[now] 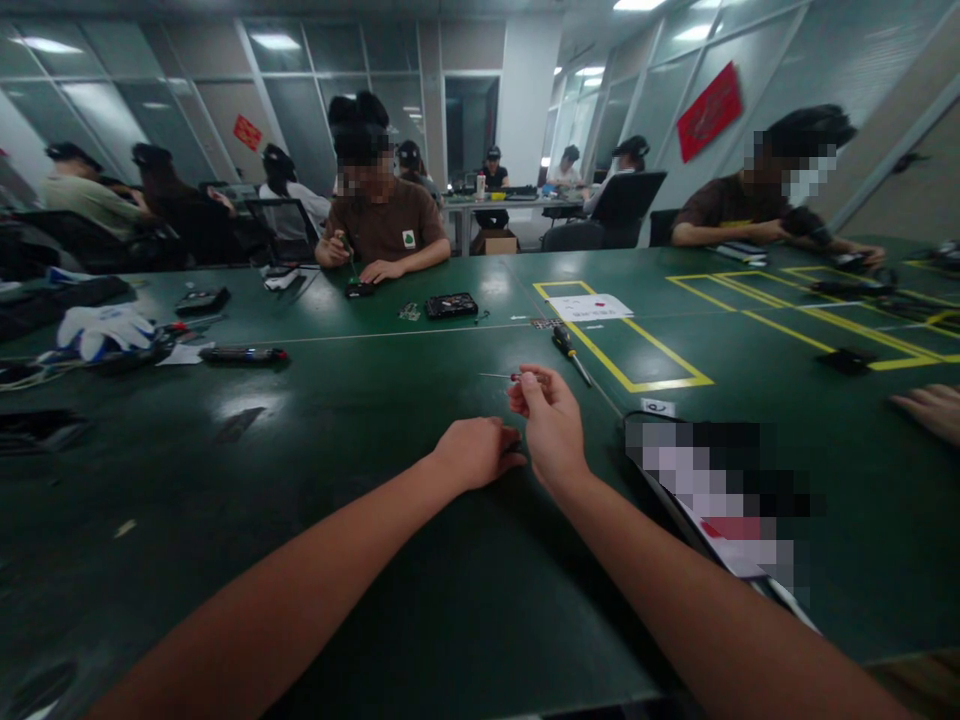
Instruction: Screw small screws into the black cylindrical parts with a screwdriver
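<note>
My right hand is raised above the green table, its thumb and fingers pinched round a small screwdriver. The thin metal shaft points left, and a red part shows by the fingertips. Just left of it, lower down, my left hand has its fingers curled over near the tabletop. Something dark shows at its fingertips, too hidden to name. Beyond my hands lies a larger yellow-and-black screwdriver, its tip towards me.
A part-blurred bag or folder with papers lies right of my right forearm. Farther off are a black case, a white sheet, yellow tape outlines and white gloves. Co-workers sit across; another person's hand rests at right.
</note>
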Demonstrator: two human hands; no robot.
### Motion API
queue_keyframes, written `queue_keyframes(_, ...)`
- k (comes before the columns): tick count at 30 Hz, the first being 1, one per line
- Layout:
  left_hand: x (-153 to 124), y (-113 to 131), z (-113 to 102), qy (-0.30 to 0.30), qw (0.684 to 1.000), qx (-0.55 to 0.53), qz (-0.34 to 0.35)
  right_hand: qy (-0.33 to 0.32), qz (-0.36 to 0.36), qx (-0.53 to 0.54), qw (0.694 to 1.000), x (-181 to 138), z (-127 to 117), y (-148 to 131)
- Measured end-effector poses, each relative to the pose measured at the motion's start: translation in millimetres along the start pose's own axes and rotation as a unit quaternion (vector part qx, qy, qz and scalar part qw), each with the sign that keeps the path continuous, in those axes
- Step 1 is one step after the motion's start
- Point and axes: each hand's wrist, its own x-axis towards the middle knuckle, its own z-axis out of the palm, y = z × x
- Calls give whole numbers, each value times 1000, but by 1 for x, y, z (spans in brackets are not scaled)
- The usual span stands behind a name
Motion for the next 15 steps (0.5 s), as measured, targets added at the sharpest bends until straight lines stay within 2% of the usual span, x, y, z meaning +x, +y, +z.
queue_keyframes(5,3,-5,2,4,1000,-12,-11,0,-1,-5,1000,0,0,1)
queue_keyframes(9,-8,-12,-6,6,999,-27,-47,-5,-1,-3,1000,1,-1,2)
queue_keyframes(12,-26,-31,-11,47,993,-78,-81,-8,1,-2,1000,1,-2,4)
queue_keyframes(15,-50,-64,-17,107,977,-137,-126,-13,6,0,1000,2,-2,6)
